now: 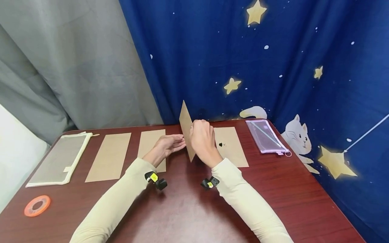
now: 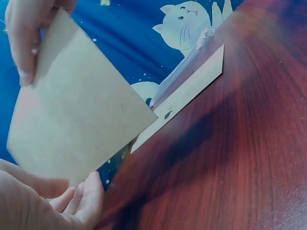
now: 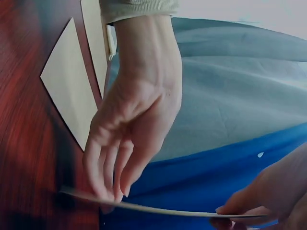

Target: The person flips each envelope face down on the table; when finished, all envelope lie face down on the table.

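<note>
A stiff brown paper sheet point(image 1: 186, 130) stands nearly upright and edge-on between the two hands, above the table's far side. My right hand point(image 1: 202, 138) pinches it by its upper edge, fingers on one face and thumb on the other. Fairly straight, the fingers of my left hand point(image 1: 171, 144) touch the lower part of the sheet; the right wrist view shows this left hand point(image 3: 134, 124) with its fingertips at the sheet's edge. In the left wrist view the sheet's broad face point(image 2: 86, 105) is plain.
Flat on the dark red table point(image 1: 182, 209) lie two plain brown sheets point(image 1: 109, 157) point(image 1: 149, 138) to the left and one with a small black print point(image 1: 232, 146) to the right. A white mesh pouch point(image 1: 59, 158), orange tape roll point(image 1: 37, 206) and purple pouch point(image 1: 265, 136) lie farther out.
</note>
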Demonstrator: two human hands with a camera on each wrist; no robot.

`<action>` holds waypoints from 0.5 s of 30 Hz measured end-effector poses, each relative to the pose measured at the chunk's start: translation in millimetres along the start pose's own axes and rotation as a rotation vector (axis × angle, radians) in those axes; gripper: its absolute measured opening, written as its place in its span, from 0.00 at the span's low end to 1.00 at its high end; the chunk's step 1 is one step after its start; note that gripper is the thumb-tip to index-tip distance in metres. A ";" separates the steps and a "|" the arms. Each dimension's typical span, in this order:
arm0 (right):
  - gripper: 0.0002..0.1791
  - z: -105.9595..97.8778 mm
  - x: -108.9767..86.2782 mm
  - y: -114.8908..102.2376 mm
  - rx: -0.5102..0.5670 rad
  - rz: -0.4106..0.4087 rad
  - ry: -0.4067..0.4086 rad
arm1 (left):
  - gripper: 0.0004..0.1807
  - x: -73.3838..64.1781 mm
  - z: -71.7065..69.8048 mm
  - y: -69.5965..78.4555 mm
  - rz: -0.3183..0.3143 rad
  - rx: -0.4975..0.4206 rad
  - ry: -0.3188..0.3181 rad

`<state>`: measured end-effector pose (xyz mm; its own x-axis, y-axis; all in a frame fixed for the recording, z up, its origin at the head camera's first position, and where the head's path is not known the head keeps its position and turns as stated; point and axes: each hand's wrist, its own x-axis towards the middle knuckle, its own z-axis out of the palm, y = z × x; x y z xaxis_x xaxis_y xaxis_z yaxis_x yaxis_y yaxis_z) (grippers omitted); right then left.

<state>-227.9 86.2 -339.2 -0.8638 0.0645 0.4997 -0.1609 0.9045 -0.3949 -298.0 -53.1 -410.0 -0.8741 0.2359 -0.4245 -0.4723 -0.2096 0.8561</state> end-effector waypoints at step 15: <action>0.10 17.1 5.7 52.2 0.367 0.312 -0.086 | 0.25 -6.3 -21.0 7.4 0.140 0.114 0.103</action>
<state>-249.3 126.6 -370.2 -0.9313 0.2604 0.2548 -0.0321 0.6381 -0.7693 -298.3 -76.0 -407.2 -0.9401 0.1126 -0.3218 -0.3346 -0.1233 0.9343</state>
